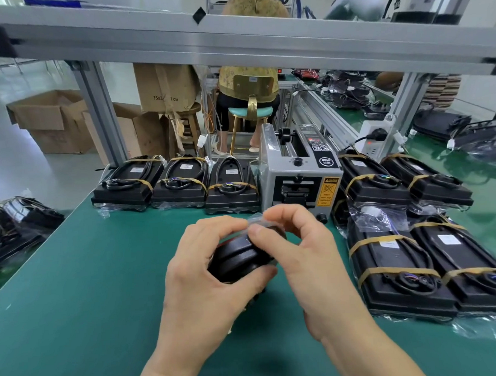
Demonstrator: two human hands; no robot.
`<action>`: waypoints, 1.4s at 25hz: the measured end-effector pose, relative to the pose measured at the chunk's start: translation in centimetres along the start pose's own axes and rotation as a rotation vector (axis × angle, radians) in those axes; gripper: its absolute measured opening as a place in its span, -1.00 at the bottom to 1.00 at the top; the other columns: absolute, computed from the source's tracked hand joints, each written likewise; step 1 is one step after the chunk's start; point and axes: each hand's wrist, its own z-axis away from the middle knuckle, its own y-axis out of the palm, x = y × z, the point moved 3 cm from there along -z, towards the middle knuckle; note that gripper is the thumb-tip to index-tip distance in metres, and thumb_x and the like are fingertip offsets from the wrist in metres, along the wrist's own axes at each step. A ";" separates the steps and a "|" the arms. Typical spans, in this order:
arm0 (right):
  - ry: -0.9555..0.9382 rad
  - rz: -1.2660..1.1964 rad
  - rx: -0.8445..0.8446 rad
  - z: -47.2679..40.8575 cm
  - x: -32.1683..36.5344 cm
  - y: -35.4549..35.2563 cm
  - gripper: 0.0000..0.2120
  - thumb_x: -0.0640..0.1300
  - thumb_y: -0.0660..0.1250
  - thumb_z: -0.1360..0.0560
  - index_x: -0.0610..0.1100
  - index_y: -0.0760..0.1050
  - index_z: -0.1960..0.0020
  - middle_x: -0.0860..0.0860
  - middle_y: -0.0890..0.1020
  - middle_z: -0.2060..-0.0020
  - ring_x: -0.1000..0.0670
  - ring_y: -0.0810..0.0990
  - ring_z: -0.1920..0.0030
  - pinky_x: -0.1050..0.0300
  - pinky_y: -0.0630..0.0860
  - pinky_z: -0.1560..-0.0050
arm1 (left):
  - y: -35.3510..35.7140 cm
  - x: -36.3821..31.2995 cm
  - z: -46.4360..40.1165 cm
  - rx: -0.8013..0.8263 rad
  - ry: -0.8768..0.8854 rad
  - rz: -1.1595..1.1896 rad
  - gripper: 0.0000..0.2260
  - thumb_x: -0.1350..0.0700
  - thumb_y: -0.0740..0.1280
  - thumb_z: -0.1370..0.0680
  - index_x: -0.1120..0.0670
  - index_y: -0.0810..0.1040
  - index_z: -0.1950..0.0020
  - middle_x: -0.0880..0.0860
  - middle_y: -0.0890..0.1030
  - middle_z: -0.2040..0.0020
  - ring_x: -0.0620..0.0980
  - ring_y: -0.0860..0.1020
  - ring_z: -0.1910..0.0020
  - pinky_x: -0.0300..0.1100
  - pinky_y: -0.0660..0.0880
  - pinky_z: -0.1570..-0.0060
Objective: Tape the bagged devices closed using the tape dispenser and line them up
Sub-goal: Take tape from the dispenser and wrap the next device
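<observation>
1. Your left hand (213,270) grips a black device (238,259) on edge, just above the green mat (89,280), in front of the dispenser (298,174).
2. Your right hand (306,256) pinches clear film (256,220) at the device's top end. Bag flap or tape strip, can't tell.
3. Step, judged: closing the bag mouth, taping in hand, not finished.
4. 3 done devices form a row (178,182) along the far edge, left of the dispenser, touching side by side.
5. More bagged devices form a stack (414,237) right of the dispenser.
6. Next move calls for: press the film flat over the fold, keep the left grip firm so the device doesn't roll.
7. If no strip is on yet, reach to the dispenser slot (294,195) for 1.
8. Then set the device down beside the row's 3, same orientation, edges flush.
</observation>
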 end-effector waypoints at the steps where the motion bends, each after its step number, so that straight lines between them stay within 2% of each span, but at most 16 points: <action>1: 0.008 -0.032 -0.015 -0.4 -0.2 -0.3 -0.90 -0.10 0.45 -0.39 0.05 0.57 0.14 0.15 0.61 0.19 0.25 0.55 0.18 0.47 0.40 0.19 | 0.0 0.1 0.0 0.003 -0.014 -0.015 -0.50 -0.11 0.48 -0.21 -0.13 0.53 -0.13 -0.20 0.52 -0.10 -0.04 0.52 -0.16 -0.23 0.47 -0.12; 3: 0.033 -0.076 -0.054 -1.2 -0.8 -1.3 -0.88 -0.16 0.41 -0.45 0.02 0.57 0.05 0.13 0.61 0.14 0.23 0.55 0.11 0.42 0.41 0.09 | -0.3 0.5 0.0 0.010 -0.128 -0.061 -0.24 -0.19 0.48 -0.12 -0.29 0.36 -0.31 -0.30 0.41 -0.21 -0.17 0.46 -0.22 -0.30 0.43 -0.14; 5: 0.052 -0.084 -0.040 -1.5 -1.5 -2.4 -0.78 -0.03 0.47 -0.42 0.02 0.56 -0.05 0.14 0.63 0.04 0.25 0.56 0.02 0.43 0.41 0.02 | -0.8 1.0 -0.3 0.031 -0.266 -0.142 -0.05 -0.30 0.47 -0.03 -0.37 0.19 -0.39 -0.37 0.36 -0.28 -0.27 0.39 -0.27 -0.23 0.37 -0.21; 6: 0.063 -0.067 -0.015 -1.4 -2.1 -2.8 -0.66 0.06 0.52 -0.36 0.03 0.55 -0.09 0.16 0.64 0.00 0.26 0.56 -0.04 0.42 0.41 -0.03 | -0.8 1.3 -0.5 0.066 -0.317 -0.141 -0.07 -0.32 0.47 -0.01 -0.35 0.26 -0.36 -0.35 0.43 -0.26 -0.30 0.42 -0.24 -0.19 0.39 -0.22; 7: 0.077 -0.028 0.021 -1.1 -2.8 -3.1 -0.53 0.12 0.56 -0.27 0.05 0.54 -0.12 0.19 0.63 -0.05 0.26 0.55 -0.11 0.36 0.40 -0.13 | -0.7 1.5 -0.9 0.100 -0.348 -0.070 -0.16 -0.29 0.49 0.00 -0.31 0.40 -0.28 -0.30 0.55 -0.18 -0.29 0.51 -0.15 -0.17 0.44 -0.18; 9: 0.100 0.115 0.134 -0.3 -4.0 -3.4 -0.34 0.20 0.59 -0.16 0.14 0.47 -0.20 0.28 0.59 -0.14 0.31 0.47 -0.22 0.23 0.32 -0.30 | -0.9 1.7 -1.5 0.122 -0.342 0.139 -0.42 -0.14 0.55 -0.04 -0.19 0.59 -0.06 -0.16 0.69 0.05 -0.18 0.64 0.04 -0.23 0.54 0.02; 11: 0.110 0.240 0.250 0.3 -4.8 -3.4 -0.20 0.29 0.53 -0.06 0.24 0.38 -0.26 0.35 0.51 -0.21 0.39 0.38 -0.28 0.24 0.25 -0.35 | -1.5 1.6 -2.0 0.103 -0.310 0.292 -0.49 -0.01 0.57 -0.06 -0.07 0.63 0.00 -0.02 0.71 0.09 -0.06 0.67 0.09 -0.29 0.55 0.13; 13: 0.124 0.310 0.373 0.2 -4.5 -3.7 -0.15 0.35 0.52 -0.06 0.27 0.35 -0.31 0.35 0.48 -0.27 0.40 0.35 -0.30 0.23 0.23 -0.39 | -2.4 1.7 -2.4 0.106 -0.286 0.444 -0.49 0.08 0.56 -0.08 0.02 0.63 -0.02 0.08 0.70 0.07 0.02 0.67 0.10 -0.26 0.56 0.15; 16: 0.088 0.231 0.652 0.4 -2.8 -3.0 -0.33 0.17 0.53 -0.25 0.18 0.44 -0.32 0.20 0.56 -0.25 0.22 0.47 -0.30 0.11 0.33 -0.33 | -3.1 1.6 -2.6 0.199 -0.287 0.610 -0.49 0.14 0.51 -0.14 0.11 0.58 -0.08 0.20 0.66 0.05 0.14 0.64 0.10 -0.14 0.59 0.12; 18: 0.035 0.119 0.716 0.7 -1.5 -2.3 -0.41 0.04 0.53 -0.31 0.03 0.49 -0.31 0.04 0.61 -0.22 0.03 0.53 -0.28 0.02 0.41 -0.29 | -3.1 1.3 -2.4 0.265 -0.321 0.660 -0.42 0.14 0.53 -0.14 0.13 0.54 -0.15 0.28 0.63 0.00 0.23 0.62 0.08 -0.04 0.59 0.08; 20: -0.010 -0.043 0.673 0.9 -0.7 -2.1 -0.44 -0.02 0.53 -0.31 -0.07 0.52 -0.28 -0.07 0.63 -0.18 -0.06 0.58 -0.23 0.09 0.48 -0.21 | -3.0 1.1 -2.0 0.328 -0.359 0.675 -0.26 0.07 0.64 -0.08 0.08 0.51 -0.23 0.30 0.63 -0.05 0.28 0.62 0.03 0.00 0.58 0.04; 23: -0.056 -0.202 0.573 1.2 -0.3 -2.1 -0.42 0.07 0.57 -0.28 -0.10 0.55 -0.23 -0.12 0.64 -0.16 -0.10 0.59 -0.19 0.13 0.49 -0.17 | -2.9 0.7 -1.7 0.383 -0.393 0.645 -0.16 -0.03 0.68 -0.03 -0.02 0.50 -0.28 0.26 0.64 -0.07 0.24 0.63 -0.04 -0.12 0.56 0.02; 26: -0.001 -0.310 0.473 1.4 -0.6 -2.4 -0.41 0.16 0.55 -0.26 -0.17 0.60 -0.14 -0.20 0.64 -0.12 -0.18 0.59 -0.19 0.00 0.48 -0.24 | -2.8 0.5 -1.4 0.432 -0.409 0.576 -0.14 0.05 0.67 0.01 0.01 0.50 -0.28 0.21 0.66 -0.07 0.19 0.64 -0.04 -0.17 0.55 0.01; 28: 0.011 -0.309 0.381 1.3 -0.7 -2.5 -0.53 0.14 0.55 -0.27 -0.18 0.66 -0.02 -0.17 0.67 -0.05 -0.13 0.62 -0.13 0.10 0.53 -0.18 | -2.6 0.3 -1.2 0.447 -0.401 0.492 -0.21 0.13 0.61 -0.02 0.03 0.51 -0.24 0.16 0.67 -0.05 0.15 0.65 -0.02 -0.19 0.55 0.01; 32: -0.205 -0.233 0.232 1.5 0.3 -2.4 -0.88 -0.11 0.48 -0.37 -0.15 0.69 0.14 -0.07 0.71 0.10 0.05 0.66 0.01 0.31 0.53 0.00 | -2.5 0.1 -1.2 0.441 -0.425 0.392 -0.31 0.09 0.60 0.00 0.05 0.56 -0.12 0.07 0.69 0.02 0.05 0.66 0.03 -0.26 0.54 0.07; 35: -0.401 -0.191 0.210 2.1 1.0 -2.4 -0.92 -0.10 0.42 -0.47 -0.07 0.68 0.11 -0.04 0.71 0.05 0.03 0.66 -0.03 0.30 0.52 -0.04 | -2.6 -0.2 -1.6 0.506 -0.440 0.398 -0.30 0.10 0.60 -0.03 0.11 0.55 -0.15 0.08 0.69 0.01 0.04 0.66 0.02 -0.26 0.52 0.07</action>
